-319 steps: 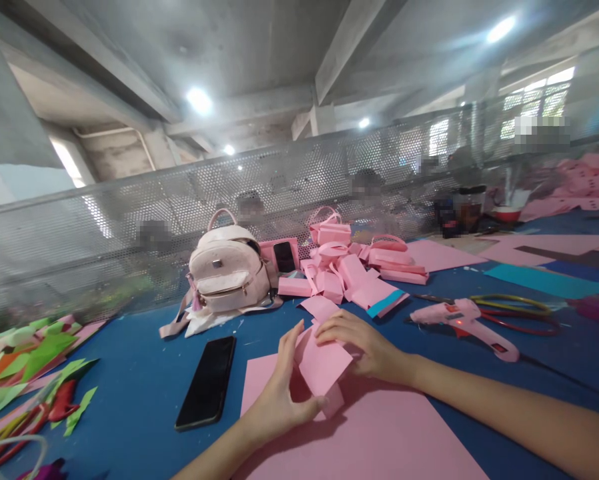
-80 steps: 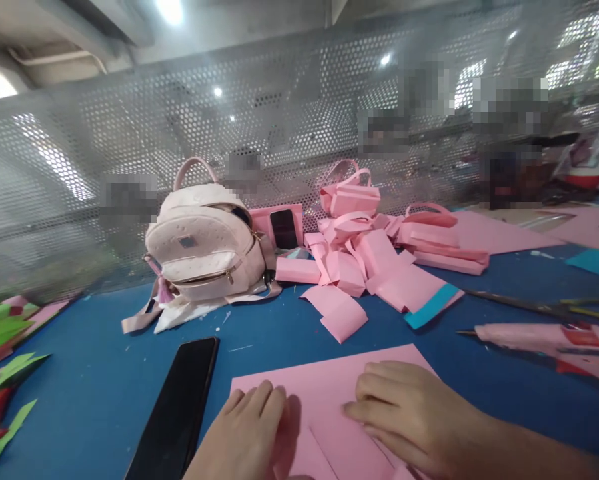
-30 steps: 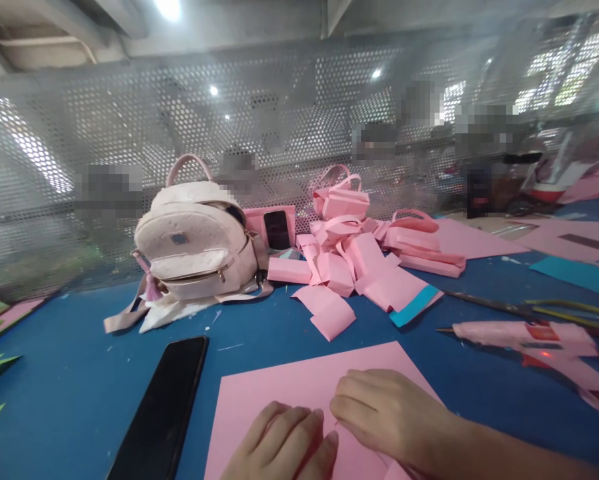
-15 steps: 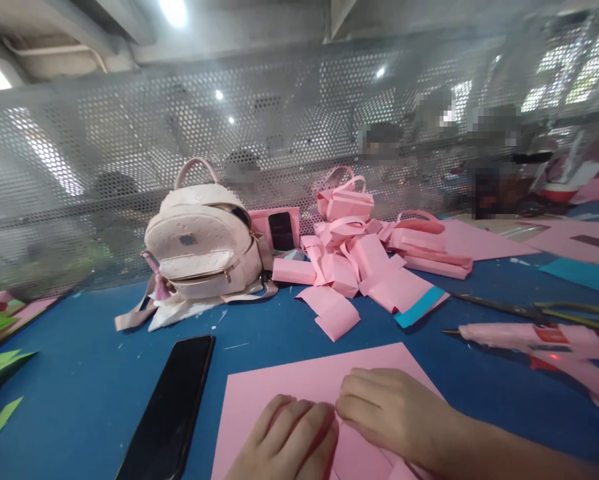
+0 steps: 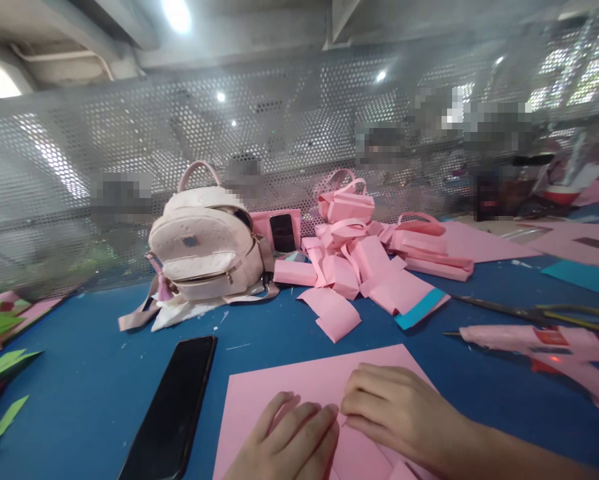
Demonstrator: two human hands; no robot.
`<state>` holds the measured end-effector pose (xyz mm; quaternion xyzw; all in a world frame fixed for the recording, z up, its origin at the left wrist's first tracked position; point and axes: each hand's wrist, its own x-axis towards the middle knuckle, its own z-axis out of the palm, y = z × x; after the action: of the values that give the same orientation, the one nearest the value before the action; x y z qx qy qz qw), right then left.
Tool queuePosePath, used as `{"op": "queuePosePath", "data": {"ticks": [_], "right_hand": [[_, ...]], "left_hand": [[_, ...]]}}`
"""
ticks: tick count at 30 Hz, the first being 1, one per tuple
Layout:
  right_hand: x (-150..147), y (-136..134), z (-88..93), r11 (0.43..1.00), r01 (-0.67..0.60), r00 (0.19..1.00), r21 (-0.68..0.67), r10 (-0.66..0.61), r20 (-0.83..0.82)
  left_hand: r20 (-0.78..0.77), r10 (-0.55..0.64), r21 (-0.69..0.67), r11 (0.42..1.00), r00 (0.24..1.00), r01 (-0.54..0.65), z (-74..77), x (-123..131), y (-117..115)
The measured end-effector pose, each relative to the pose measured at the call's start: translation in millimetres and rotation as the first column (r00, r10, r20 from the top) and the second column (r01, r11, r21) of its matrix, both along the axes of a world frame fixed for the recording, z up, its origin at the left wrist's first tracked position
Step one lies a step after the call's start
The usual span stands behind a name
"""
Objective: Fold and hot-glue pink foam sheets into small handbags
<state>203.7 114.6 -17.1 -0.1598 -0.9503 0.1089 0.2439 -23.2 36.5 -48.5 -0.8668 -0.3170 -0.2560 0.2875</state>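
A large pink sheet of paper (image 5: 259,393) lies on the blue table below both hands, with a smaller folded pink piece (image 5: 362,453) on top of it. My left hand (image 5: 294,437) rests on the paper with its fingers stretched out and a little apart. Close beside it, almost touching, my right hand (image 5: 394,410) is closed, its curled fingers at the edge of the folded piece. Both thumbs are mostly hidden.
A black phone (image 5: 172,407) lies to the left. A pink glue gun (image 5: 534,340) and scissors (image 5: 524,310) lie right. Behind are a pale backpack (image 5: 207,240), a pink paper pile (image 5: 364,260), a small phone (image 5: 282,233) and a perforated metal screen (image 5: 289,140). Green cutouts (image 5: 4,373) lie far left.
My left hand has shifted slightly, its fingers spreading a little more. The right hand has moved slightly, staying on the paper. The whole view has drifted a little.
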Motion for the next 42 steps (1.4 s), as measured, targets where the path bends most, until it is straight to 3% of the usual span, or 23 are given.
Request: {"op": "queuePosePath", "data": {"ticks": [19,27,42], "right_hand": [[1,0,-2.7,0.972,-0.022,1.000,0.233,0.019,0.014],[1,-1,-3.5,0.972,-0.012,0.999,0.233,0.004,0.033],[-1,-2,-5.4,0.955,-0.005,1.000,0.295,-0.004,0.029]], "left_hand": [[-0.025,-0.004,-0.007,1.000,1.000,0.003,3.2,-1,1],[0.072,-0.009,0.007,1.000,0.997,0.009,1.4,4,1],[0.029,0.007,0.002,1.000,1.000,-0.007,-7.6,0,1]]}}
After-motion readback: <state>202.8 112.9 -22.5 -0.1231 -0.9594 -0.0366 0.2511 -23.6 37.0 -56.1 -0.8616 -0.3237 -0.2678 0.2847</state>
